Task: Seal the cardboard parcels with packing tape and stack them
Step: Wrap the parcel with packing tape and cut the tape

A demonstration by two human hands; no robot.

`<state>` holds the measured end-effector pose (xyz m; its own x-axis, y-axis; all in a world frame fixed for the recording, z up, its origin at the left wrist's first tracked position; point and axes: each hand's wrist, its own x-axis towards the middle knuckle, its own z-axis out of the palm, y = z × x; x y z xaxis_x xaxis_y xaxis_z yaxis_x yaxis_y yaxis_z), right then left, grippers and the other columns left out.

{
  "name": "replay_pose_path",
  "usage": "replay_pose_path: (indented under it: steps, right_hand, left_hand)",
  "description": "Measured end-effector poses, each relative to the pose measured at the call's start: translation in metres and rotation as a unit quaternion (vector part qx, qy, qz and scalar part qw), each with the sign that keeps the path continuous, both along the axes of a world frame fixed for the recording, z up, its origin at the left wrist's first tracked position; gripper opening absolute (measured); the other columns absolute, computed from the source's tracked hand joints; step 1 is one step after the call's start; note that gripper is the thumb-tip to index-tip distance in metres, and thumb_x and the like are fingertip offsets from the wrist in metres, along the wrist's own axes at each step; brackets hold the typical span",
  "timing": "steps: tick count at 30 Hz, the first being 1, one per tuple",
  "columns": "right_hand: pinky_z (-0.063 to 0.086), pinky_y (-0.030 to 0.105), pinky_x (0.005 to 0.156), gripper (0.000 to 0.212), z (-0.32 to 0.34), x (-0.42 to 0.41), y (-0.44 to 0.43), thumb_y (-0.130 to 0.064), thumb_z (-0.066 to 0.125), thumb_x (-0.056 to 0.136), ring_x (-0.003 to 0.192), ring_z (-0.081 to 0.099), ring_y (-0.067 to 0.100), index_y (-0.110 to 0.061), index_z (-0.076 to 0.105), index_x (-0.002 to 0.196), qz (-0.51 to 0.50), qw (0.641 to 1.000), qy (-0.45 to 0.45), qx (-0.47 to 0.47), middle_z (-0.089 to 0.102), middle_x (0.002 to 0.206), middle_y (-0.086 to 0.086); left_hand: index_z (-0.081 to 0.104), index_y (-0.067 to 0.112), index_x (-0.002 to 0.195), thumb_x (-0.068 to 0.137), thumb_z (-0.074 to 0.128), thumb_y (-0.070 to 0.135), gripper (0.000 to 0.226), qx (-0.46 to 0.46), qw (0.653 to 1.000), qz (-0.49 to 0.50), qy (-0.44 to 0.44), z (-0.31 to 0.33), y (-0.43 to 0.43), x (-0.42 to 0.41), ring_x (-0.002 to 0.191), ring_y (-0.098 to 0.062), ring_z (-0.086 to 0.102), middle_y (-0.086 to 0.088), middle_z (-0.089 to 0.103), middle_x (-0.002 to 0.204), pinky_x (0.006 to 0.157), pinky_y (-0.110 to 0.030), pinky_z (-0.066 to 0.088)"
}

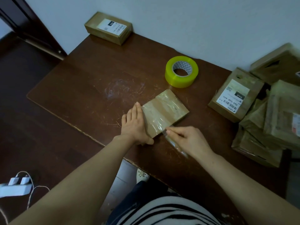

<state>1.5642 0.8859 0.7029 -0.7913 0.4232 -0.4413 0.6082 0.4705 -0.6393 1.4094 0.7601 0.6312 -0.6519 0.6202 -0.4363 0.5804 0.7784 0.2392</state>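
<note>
- A dark brown desk point(81, 88), scratched and scuffed, stands against a pale wall; a white power strip point(14, 187) lies on the floor to the left.
- The left hand point(134, 125) is open, its fingers straight and together, laid flat along the left side of the middle parcel point(165, 111), with the thumb at the near corner.
- The right hand point(190, 140) is closed in a pinch on a strip of clear tape point(175, 143) that runs from the parcel's near corner back under the palm.
- The middle parcel lies flat near the desk's centre, turned diagonally, one corner pointing away toward the tape roll point(181, 71). Glossy tape covers its top. Its sides look nearly equal, so the long axis is unclear.
- The yellow-green tape roll lies flat just beyond the parcel, apart from it.
- A labelled parcel point(108, 27) sits at the far left corner against the wall.
- On the right edge, another labelled parcel point(235, 96) leans against a heap of parcels point(276, 119).
- Bare desk spreads to the left of the hands; the desk's near edge runs just below the wrists.
</note>
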Motion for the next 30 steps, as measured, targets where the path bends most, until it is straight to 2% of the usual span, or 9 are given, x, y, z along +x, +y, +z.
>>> replay_pose_path:
  steps: [5,11,14,16,18,20,23,26,30]
  right_hand:
    - [0.055,0.036,0.080,0.032,-0.005,-0.009,-0.009,-0.049,0.043,0.097,0.084,0.068,0.020,-0.041,0.061,0.123,0.044,0.993,-0.085,0.071,0.071,0.085,-0.001]
    - [0.055,0.033,0.074,0.036,-0.013,-0.020,-0.010,-0.046,0.043,0.099,0.076,0.066,0.021,-0.026,0.071,0.090,0.050,0.988,-0.119,0.090,0.062,0.067,-0.002]
    - [0.054,0.029,0.070,0.033,-0.015,-0.024,-0.008,-0.045,0.047,0.098,0.072,0.066,0.018,-0.026,0.072,0.088,0.045,0.987,-0.128,0.085,0.058,0.061,-0.005]
    - [0.054,0.029,0.070,0.028,-0.015,-0.027,-0.007,-0.044,0.048,0.097,0.075,0.066,0.017,-0.030,0.072,0.097,0.042,0.987,-0.135,0.072,0.057,0.062,-0.006]
    - [0.053,0.029,0.071,0.027,-0.015,-0.027,-0.007,-0.045,0.048,0.097,0.080,0.067,0.019,-0.032,0.071,0.103,0.041,0.987,-0.141,0.065,0.061,0.069,-0.006]
    - [0.052,0.030,0.072,0.028,-0.016,-0.028,-0.007,-0.045,0.048,0.096,0.084,0.068,0.021,-0.029,0.071,0.099,0.039,0.987,-0.139,0.067,0.066,0.079,-0.004]
    - [0.051,0.030,0.073,0.029,-0.017,-0.028,-0.005,-0.045,0.047,0.097,0.085,0.068,0.023,-0.027,0.070,0.092,0.044,0.988,-0.136,0.065,0.065,0.080,-0.002]
    - [0.053,0.031,0.076,0.030,-0.016,-0.028,-0.004,-0.044,0.047,0.097,0.083,0.067,0.023,-0.027,0.071,0.097,0.048,0.988,-0.136,0.052,0.067,0.083,-0.002]
    - [0.049,0.028,0.068,0.031,-0.018,-0.028,-0.003,-0.042,0.047,0.098,0.078,0.065,0.021,-0.023,0.070,0.089,0.044,0.989,-0.127,0.053,0.053,0.064,-0.004]
  left_hand:
    - [-0.034,0.021,0.141,0.046,0.082,0.058,0.155,0.002,1.000,-0.020,0.011,0.002,-0.001,-0.001,0.145,-0.030,-0.004,-0.004,-0.018,0.157,0.115,-0.050,0.003]
    - [-0.032,0.034,0.141,0.049,0.080,0.059,0.147,-0.013,0.999,-0.045,0.013,0.001,-0.001,-0.003,0.144,-0.034,-0.007,-0.009,-0.024,0.155,0.114,-0.053,0.002]
    - [-0.032,0.035,0.141,0.049,0.072,0.072,0.144,-0.053,0.996,-0.024,-0.067,0.006,0.004,-0.012,0.143,-0.031,-0.021,-0.011,-0.031,0.153,0.113,-0.052,-0.009]
    - [-0.022,0.032,0.147,0.057,0.051,0.083,0.126,-0.018,0.994,0.044,-0.099,0.008,0.021,-0.017,0.143,-0.027,-0.026,-0.011,-0.027,0.156,0.111,-0.051,-0.017]
    - [-0.011,0.022,0.151,0.071,0.030,0.086,0.111,0.032,0.996,0.079,-0.018,0.005,0.042,-0.010,0.146,-0.025,-0.016,-0.010,-0.013,0.160,0.113,-0.050,-0.013]
    - [-0.005,0.012,0.152,0.077,0.019,0.086,0.107,0.038,0.994,0.065,0.079,-0.001,0.055,0.005,0.145,-0.029,0.010,-0.013,0.011,0.158,0.116,-0.047,0.007]
    - [0.032,0.005,0.141,0.087,0.021,0.074,0.088,0.048,0.985,0.045,0.160,-0.008,0.058,-0.001,0.120,-0.033,0.043,-0.016,0.046,0.133,0.098,-0.042,0.032]
    - [0.049,0.006,0.118,0.096,0.026,0.058,0.061,0.092,0.987,0.058,0.117,-0.008,0.063,-0.030,0.112,-0.034,0.049,-0.017,0.054,0.121,0.090,-0.042,0.038]
    - [0.051,0.007,0.118,0.098,0.025,0.056,0.059,0.080,0.991,0.089,0.065,-0.006,0.073,-0.036,0.115,-0.036,0.047,-0.017,0.053,0.124,0.092,-0.043,0.037]
